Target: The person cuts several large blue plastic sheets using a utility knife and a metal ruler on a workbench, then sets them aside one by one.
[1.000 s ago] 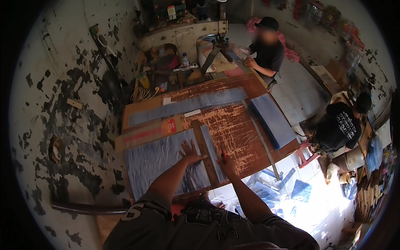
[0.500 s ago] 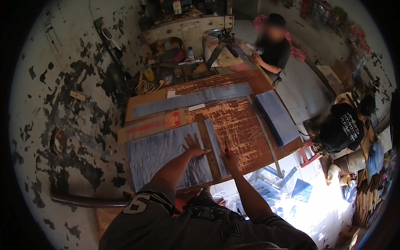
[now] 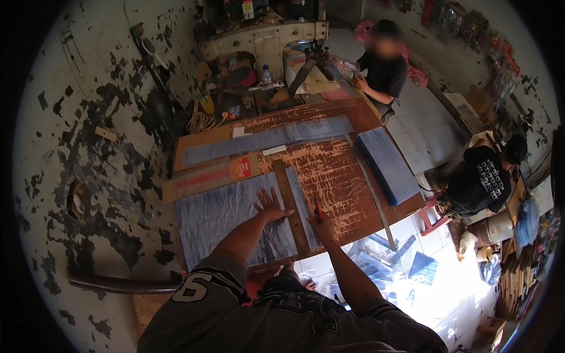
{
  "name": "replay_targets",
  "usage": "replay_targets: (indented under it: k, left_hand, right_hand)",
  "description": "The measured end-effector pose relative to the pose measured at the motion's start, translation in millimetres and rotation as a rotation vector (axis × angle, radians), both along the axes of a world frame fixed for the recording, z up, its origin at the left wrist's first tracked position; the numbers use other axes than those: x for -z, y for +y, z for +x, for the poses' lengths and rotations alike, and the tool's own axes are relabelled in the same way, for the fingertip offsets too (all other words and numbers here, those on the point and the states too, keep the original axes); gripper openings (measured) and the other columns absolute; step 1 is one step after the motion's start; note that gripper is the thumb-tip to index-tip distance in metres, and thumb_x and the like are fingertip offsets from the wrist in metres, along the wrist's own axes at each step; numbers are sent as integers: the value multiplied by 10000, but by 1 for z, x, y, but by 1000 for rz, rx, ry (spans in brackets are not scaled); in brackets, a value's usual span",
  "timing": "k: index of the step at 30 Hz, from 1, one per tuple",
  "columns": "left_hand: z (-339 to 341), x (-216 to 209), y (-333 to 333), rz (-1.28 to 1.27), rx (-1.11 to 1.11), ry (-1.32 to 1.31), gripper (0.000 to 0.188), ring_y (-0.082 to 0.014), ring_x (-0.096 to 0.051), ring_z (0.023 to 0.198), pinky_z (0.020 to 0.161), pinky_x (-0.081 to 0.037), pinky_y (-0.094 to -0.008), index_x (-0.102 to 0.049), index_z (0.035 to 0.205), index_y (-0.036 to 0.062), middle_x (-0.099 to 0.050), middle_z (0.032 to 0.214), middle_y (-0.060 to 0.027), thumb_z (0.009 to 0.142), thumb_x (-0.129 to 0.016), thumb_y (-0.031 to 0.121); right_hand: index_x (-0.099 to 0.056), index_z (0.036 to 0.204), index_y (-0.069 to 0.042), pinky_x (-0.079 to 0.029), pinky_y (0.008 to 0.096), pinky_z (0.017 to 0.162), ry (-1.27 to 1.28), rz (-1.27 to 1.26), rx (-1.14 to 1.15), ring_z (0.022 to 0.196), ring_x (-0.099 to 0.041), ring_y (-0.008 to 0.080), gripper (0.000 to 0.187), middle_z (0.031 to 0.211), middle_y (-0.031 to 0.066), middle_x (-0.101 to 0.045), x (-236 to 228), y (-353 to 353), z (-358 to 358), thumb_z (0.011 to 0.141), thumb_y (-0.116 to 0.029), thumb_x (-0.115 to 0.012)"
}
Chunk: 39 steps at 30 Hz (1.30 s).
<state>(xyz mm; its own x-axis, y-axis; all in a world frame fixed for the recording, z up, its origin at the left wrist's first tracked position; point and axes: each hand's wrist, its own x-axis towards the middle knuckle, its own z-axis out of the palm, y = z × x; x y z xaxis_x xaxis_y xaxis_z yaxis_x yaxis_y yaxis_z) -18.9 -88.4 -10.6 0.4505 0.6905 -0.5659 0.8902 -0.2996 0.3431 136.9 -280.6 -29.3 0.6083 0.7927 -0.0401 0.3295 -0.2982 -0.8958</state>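
My left hand (image 3: 270,208) lies flat with fingers spread on a wide sheet of bluish clear plastic (image 3: 212,220), which may be several layers. Its thumb reaches the edge of a long brown straight bar (image 3: 291,206) laid across the plastic. A narrow strip of the same plastic (image 3: 301,197) shows on the bar's right side. Just right of that strip, my right hand (image 3: 322,230) is closed around a slim red tool (image 3: 319,211) pointing away from me. Whether it is a cutter or a pen is too small to tell.
On the worn brown table (image 3: 347,194) lie a long plastic strip (image 3: 265,140), cardboard (image 3: 212,176), a thin metal strip (image 3: 375,197) and a thick blue plastic stack (image 3: 387,167). Plastic offcuts (image 3: 382,259) cover the floor at right. One person (image 3: 385,73) stands beyond the table; another (image 3: 479,179) is at right.
The whole view has shifted slightly. Both hands keep nearly the same places on the table, the left one pressed flat and the right one still around the red tool.
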Motion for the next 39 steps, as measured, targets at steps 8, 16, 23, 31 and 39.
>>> replay_targets:
  k: [8, 16, 23, 31, 39]
  left_hand:
    - [-1, 0, -1, 11, -8, -5, 1414, -480, 386, 1357, 1029, 69, -757, 287, 1495, 107, 391, 1489, -286, 697, -655, 795]
    - [1, -4, -2, 13, 8, 19, 1411, -485, 378, 1359, 1026, 55, -763, 292, 1493, 104, 389, 1490, -287, 701, -642, 805]
    - [2, -3, -2, 23, 1, 30, 1414, -484, 378, 1361, 1023, 46, -769, 293, 1491, 102, 385, 1492, -290, 699, -643, 805]
    - [1, 2, 0, 18, -11, 11, 1421, -481, 373, 1366, 1025, 56, -766, 289, 1493, 98, 380, 1493, -294, 696, -668, 783]
    - [2, 1, -2, 2, -8, 11, 1427, -485, 375, 1363, 1028, 60, -765, 282, 1496, 92, 376, 1494, -296, 692, -684, 770]
  right_hand:
    - [-641, 922, -19, -503, 399, 661, -38, 41, 33, 701, -659, 263, 374, 753, 116, -669, -3, 0, -4, 789, -330, -798]
    - [-654, 905, -5, -501, 386, 649, 13, 56, 39, 690, -655, 239, 391, 736, 105, -666, -4, -1, -2, 781, -340, -812]
    - [-663, 959, -11, -509, 399, 664, 37, 46, 30, 715, -671, 263, 383, 764, 121, -676, -5, -2, -2, 785, -324, -798]
    - [-647, 973, 10, -492, 372, 646, 71, 157, 34, 697, -641, 196, 415, 754, 100, -671, -7, -4, -4, 800, -336, -800]
    - [-645, 995, -12, -491, 358, 658, 74, 97, 27, 695, -631, 187, 411, 750, 86, -663, -10, -7, -2, 809, -349, -786]
